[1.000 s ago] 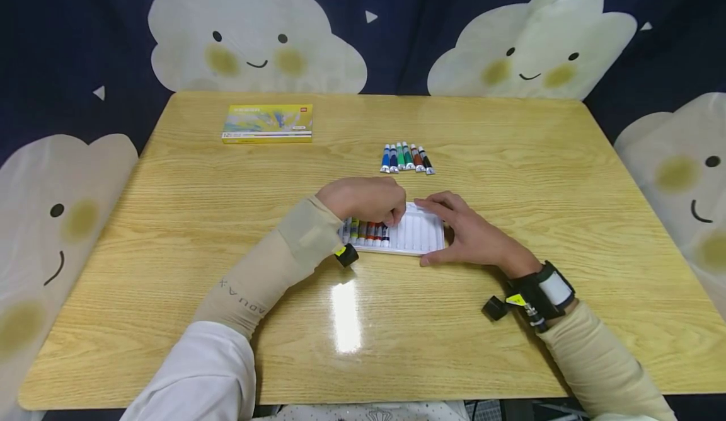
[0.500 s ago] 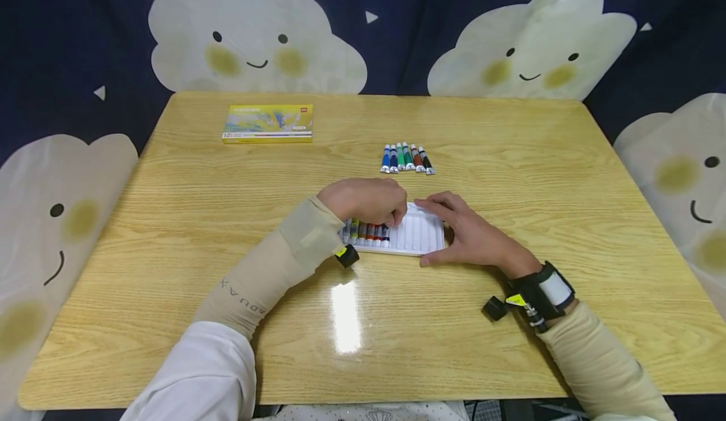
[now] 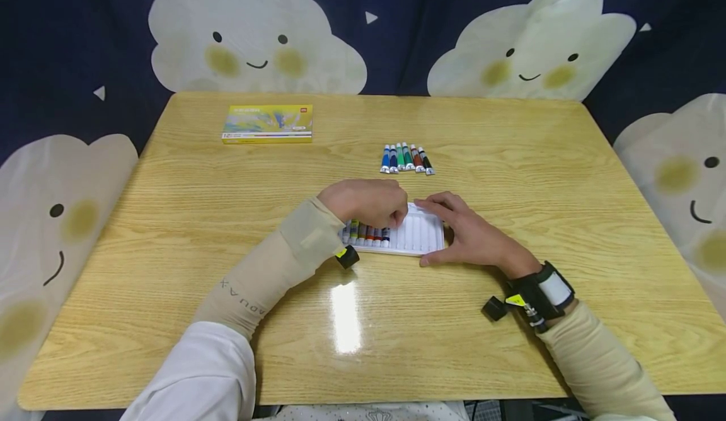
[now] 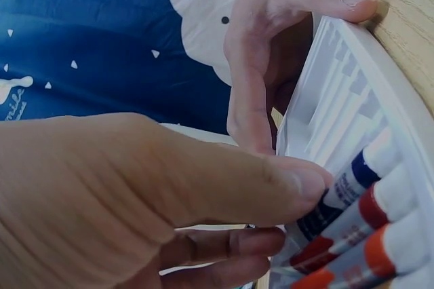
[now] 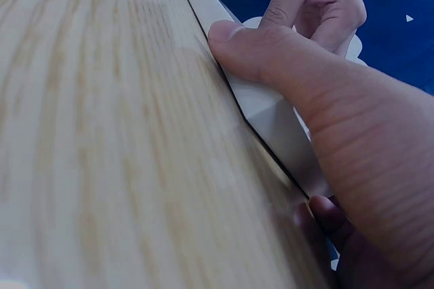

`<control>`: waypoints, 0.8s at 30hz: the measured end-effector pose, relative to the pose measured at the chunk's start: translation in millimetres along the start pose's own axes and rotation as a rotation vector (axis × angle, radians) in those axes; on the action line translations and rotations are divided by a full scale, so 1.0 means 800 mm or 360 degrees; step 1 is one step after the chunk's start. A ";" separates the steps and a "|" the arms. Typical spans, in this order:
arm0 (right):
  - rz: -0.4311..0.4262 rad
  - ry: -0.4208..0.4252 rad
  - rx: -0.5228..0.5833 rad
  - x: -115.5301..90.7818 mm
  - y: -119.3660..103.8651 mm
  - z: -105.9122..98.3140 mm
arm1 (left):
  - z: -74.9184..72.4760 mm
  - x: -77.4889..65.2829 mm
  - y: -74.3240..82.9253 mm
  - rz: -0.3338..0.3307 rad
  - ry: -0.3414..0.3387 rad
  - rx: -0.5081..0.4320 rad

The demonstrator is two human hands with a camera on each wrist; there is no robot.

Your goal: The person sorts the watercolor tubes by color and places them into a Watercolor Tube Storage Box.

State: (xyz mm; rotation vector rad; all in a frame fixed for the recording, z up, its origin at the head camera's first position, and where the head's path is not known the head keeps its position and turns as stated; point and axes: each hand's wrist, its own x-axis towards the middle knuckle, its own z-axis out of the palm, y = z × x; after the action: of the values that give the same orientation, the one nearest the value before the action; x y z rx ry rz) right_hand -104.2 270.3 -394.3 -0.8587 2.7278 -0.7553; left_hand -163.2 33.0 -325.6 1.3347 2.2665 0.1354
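A white plastic tray (image 3: 422, 235) lies on the table, its left part filled with a row of small paint tubes and its right slots bare. My left hand (image 3: 368, 201) reaches over it, thumb and fingers pinching the tail end of a dark blue paint tube (image 4: 347, 187), the last in the row. Beside that tube lie a red paint tube (image 4: 359, 218) and an orange paint tube (image 4: 363, 258). At the tray's right end my right hand (image 3: 473, 237) grips it, thumb along the near side and fingers at the far side. The left hand hides the tray's far left part.
Beyond the tray, several paint tubes (image 3: 406, 158) in blue, green, brown and black lie side by side. A yellow box (image 3: 268, 124) rests at the back left of the wooden table (image 3: 556, 175). A dark cloud-print curtain (image 3: 397, 36) hangs behind.
My left hand has shifted very slightly to the right over the tray. The right hand, tray and loose tubes stay where they were.
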 end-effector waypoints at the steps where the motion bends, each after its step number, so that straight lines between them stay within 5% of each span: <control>1: 0.0001 0.0000 0.0000 0.000 0.000 0.000 | 0.000 0.000 0.000 0.0003 0.0000 -0.0003; 8: 0.0009 0.0004 -0.0006 0.000 0.000 0.000 | -0.003 -0.001 -0.003 0.0068 0.0060 -0.0026; 24: 0.0039 0.0007 0.0001 -0.001 -0.001 0.000 | -0.016 -0.007 -0.035 0.0083 0.0453 -0.0139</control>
State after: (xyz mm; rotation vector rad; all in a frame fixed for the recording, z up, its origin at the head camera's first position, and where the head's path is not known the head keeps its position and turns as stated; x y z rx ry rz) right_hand -102.8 270.2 -393.7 -0.8233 2.7362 -0.7544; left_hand -189.2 16.1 -321.7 1.4037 2.4247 0.4634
